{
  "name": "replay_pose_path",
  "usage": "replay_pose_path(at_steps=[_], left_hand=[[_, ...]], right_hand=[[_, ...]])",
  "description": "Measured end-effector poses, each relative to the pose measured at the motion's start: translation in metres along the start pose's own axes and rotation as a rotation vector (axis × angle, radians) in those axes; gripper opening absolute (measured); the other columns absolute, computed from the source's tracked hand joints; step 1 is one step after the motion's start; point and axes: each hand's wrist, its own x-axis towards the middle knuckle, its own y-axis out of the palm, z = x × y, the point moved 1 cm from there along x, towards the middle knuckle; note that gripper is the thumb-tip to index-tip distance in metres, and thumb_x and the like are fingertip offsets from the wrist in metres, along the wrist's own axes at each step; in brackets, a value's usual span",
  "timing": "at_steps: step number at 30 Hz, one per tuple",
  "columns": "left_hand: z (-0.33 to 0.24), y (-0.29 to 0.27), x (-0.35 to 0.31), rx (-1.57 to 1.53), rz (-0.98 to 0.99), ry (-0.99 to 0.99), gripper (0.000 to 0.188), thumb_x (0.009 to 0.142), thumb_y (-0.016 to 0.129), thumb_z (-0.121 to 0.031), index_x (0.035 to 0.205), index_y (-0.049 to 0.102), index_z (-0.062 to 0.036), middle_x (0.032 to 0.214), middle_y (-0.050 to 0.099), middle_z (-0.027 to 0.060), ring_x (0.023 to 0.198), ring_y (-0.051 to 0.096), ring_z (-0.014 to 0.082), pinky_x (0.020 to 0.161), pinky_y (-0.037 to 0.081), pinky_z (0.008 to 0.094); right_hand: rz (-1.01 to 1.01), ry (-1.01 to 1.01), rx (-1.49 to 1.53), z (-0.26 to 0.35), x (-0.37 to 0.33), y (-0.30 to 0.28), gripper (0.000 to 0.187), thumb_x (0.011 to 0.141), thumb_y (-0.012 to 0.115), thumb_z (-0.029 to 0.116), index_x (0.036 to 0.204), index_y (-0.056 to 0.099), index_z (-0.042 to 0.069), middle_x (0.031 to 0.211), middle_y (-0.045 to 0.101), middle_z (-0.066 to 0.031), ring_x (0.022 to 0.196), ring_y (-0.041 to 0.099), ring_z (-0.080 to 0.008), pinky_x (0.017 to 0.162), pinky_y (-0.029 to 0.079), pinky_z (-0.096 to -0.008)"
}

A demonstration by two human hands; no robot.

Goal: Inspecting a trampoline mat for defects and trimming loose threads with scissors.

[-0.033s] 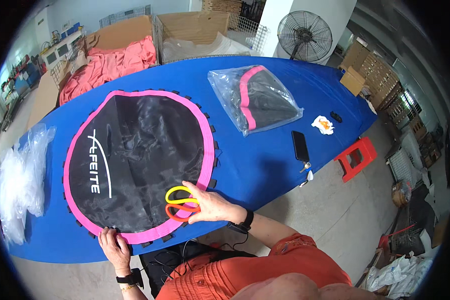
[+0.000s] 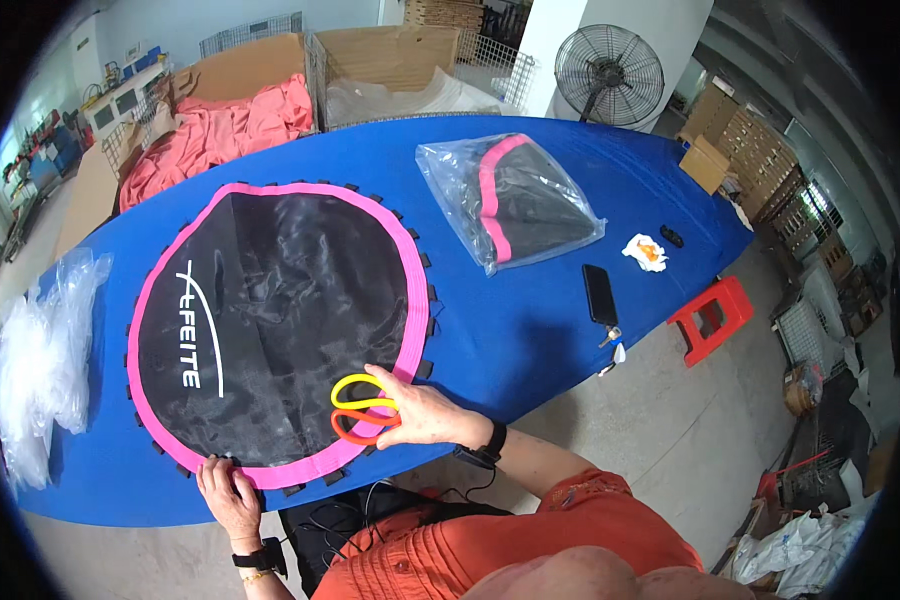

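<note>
A round black trampoline mat (image 2: 295, 290) with a pink border and black tabs around its rim lies on a blue-covered table (image 2: 500, 340). My right hand (image 2: 425, 413) rests at the mat's near right border, closed on scissors (image 2: 362, 406) with one yellow and one orange handle loop; their blades are hidden. At the near left border is my left hand (image 2: 232, 505), its fingers bent over the pink edge and closed on it. Farther right, a clear plastic bag (image 2: 555, 210) encloses a folded black and pink mat.
Clear plastic bags (image 2: 45, 365) are heaped at the table's left end. A phone (image 2: 599, 293), keys (image 2: 611, 336) and crumpled white paper (image 2: 645, 252) lie to the right. Beyond the table stand a fan (image 2: 610, 75) and a bin of pink cloth (image 2: 225, 130); a red stool (image 2: 712, 318) stands right.
</note>
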Motion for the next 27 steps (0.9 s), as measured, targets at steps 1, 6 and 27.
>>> replay_pose_path(at_steps=[1,6,27], left_hand=[[-0.001,0.000,-0.001,-0.003,-0.007,0.000,0.023,0.097,0.059,-0.014,0.114,0.066,-0.0005,0.122,0.066,0.0205,0.126,0.060,0.0407,0.123,0.036,0.0569],[-0.001,-0.004,-0.002,-0.015,0.016,-0.017,0.022,0.099,0.058,-0.013,0.115,0.066,-0.0002,0.124,0.066,0.0211,0.127,0.058,0.0450,0.120,0.038,0.0563],[0.000,0.002,0.000,-0.027,-0.038,0.041,0.021,0.099,0.061,-0.013,0.114,0.067,-0.0004,0.120,0.069,0.0195,0.122,0.061,0.0398,0.118,0.039,0.0536]], right_hand=[[0.010,0.022,0.007,-0.001,0.000,0.000,0.127,0.072,0.099,0.031,0.168,0.018,0.008,0.142,0.063,-0.0303,0.127,0.068,-0.0442,0.103,0.058,-0.0510],[-0.006,0.007,0.035,-0.004,-0.001,0.005,0.126,0.072,0.099,0.030,0.168,0.020,0.010,0.138,0.065,-0.0290,0.124,0.070,-0.0446,0.101,0.059,-0.0510],[-0.156,0.103,0.069,0.006,-0.003,0.012,0.119,0.072,0.099,0.028,0.165,0.027,0.010,0.136,0.067,-0.0263,0.122,0.072,-0.0390,0.099,0.060,-0.0471]])
